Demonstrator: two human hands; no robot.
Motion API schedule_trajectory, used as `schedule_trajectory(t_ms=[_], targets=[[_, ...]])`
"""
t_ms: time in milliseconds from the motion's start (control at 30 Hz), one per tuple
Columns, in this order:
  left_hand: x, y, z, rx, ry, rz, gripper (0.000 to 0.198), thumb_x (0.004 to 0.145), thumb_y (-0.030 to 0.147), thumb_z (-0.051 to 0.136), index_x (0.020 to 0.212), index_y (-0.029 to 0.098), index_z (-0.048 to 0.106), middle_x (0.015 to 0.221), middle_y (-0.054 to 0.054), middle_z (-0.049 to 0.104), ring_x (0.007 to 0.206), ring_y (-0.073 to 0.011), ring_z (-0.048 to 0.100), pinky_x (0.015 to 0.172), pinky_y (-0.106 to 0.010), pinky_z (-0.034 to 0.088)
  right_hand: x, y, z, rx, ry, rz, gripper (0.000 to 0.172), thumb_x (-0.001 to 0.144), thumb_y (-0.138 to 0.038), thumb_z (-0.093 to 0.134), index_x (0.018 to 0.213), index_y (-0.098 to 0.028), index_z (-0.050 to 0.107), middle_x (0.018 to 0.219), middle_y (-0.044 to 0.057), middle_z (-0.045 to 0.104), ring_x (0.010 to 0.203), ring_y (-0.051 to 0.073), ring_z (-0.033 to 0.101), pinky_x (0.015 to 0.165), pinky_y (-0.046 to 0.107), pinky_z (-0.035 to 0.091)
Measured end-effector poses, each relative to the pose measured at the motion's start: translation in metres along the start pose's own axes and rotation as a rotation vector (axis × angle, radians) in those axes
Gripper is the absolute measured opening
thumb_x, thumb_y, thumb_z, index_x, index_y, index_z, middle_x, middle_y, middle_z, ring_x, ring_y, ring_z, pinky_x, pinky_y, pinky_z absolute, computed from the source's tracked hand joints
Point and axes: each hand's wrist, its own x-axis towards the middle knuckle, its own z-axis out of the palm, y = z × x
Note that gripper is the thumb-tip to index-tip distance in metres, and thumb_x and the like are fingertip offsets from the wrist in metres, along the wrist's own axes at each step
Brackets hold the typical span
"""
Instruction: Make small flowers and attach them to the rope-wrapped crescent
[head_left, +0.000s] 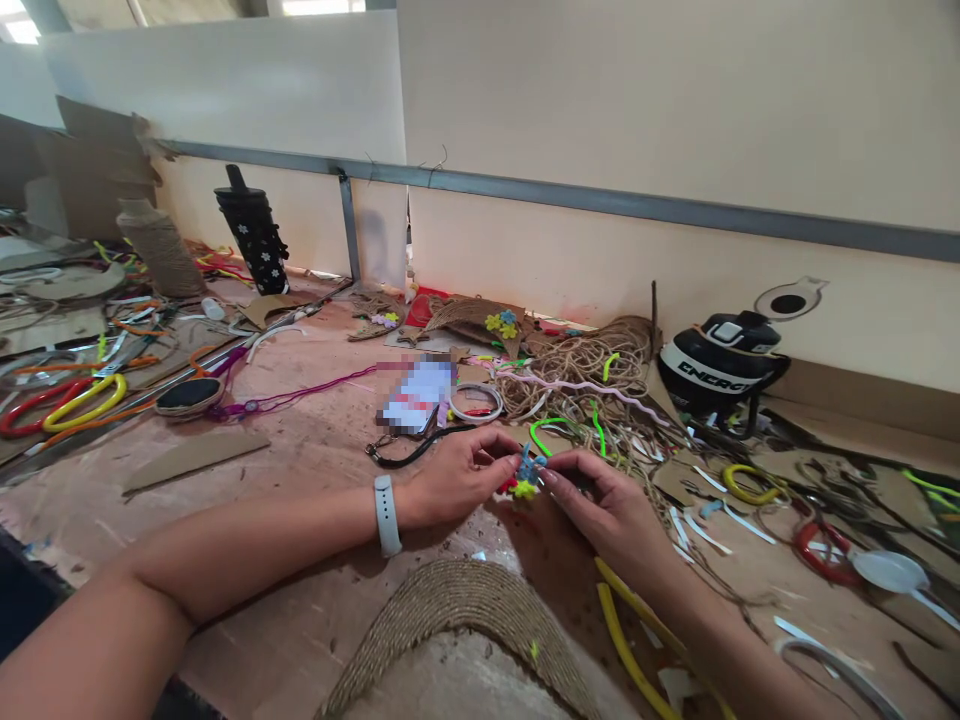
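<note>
Head view shows the left hand (463, 472) and the right hand (600, 495) pinching a small bunch of blue, yellow and red flowers (528, 474) with their fingertips, in the middle, over the table (315, 445). A curved rope piece (461, 595) lies near, and a phone (420, 392) lies far, left of a messy rope pile (592, 365).

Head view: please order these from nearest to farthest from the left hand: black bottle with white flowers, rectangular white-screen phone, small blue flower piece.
1. Blue flower piece: between the left hand and right hand.
2. Phone: beyond the hand.
3. Black bottle: far back, left.
</note>
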Motion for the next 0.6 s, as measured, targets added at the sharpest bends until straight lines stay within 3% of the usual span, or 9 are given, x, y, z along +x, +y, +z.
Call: schedule_trajectory(t_ms=[100,233,433,600], targets=[[-0.001,-0.0009,-0.0004,0.051,-0.004,0.071,0.02,0.086,0.027,0.058,0.094,0.009,0.063,0.087,-0.006,0.064,0.075,-0.0124,0.059,0.07,-0.025,0.05,-0.0005,-0.0054,-0.0009,-0.098,0.022,-0.137,0.02,0.09,-0.036,0.054,0.09,-0.019,0.065,0.084,0.005,0.067,0.078,0.02,0.062,0.072,0.032,0.048],[-0.0019,-0.0024,-0.0009,0.098,-0.022,0.062,0.022,0.088,0.028,0.056,0.095,0.008,0.064,0.085,-0.007,0.066,0.072,-0.0124,0.06,0.067,-0.024,0.05,0.0008,-0.0047,-0.0025,-0.19,0.034,-0.311,0.014,0.092,-0.026,0.051,0.092,-0.019,0.064,0.086,0.006,0.065,0.08,0.019,0.062,0.071,0.031,0.049],[-0.0015,-0.002,-0.0058,0.31,-0.06,0.182,0.02,0.089,0.024,0.054,0.098,0.011,0.067,0.091,-0.008,0.067,0.082,-0.0147,0.061,0.075,-0.026,0.05,0.0037,-0.0009,-0.003,-0.321,0.043,-0.406,0.012,0.093,-0.022,0.05,0.09,-0.02,0.061,0.085,0.006,0.063,0.079,0.019,0.061,0.07,0.03,0.05],[-0.0015,0.0021,-0.0058,0.385,-0.067,0.165,0.02,0.089,0.024,0.054,0.099,0.014,0.067,0.092,-0.007,0.068,0.084,-0.0152,0.061,0.075,-0.026,0.05,0.0043,-0.0002,0.0021,-0.536,0.12,-0.559,0.017,0.096,-0.022,0.044,0.089,-0.018,0.058,0.081,0.007,0.062,0.076,0.021,0.06,0.069,0.033,0.048]])
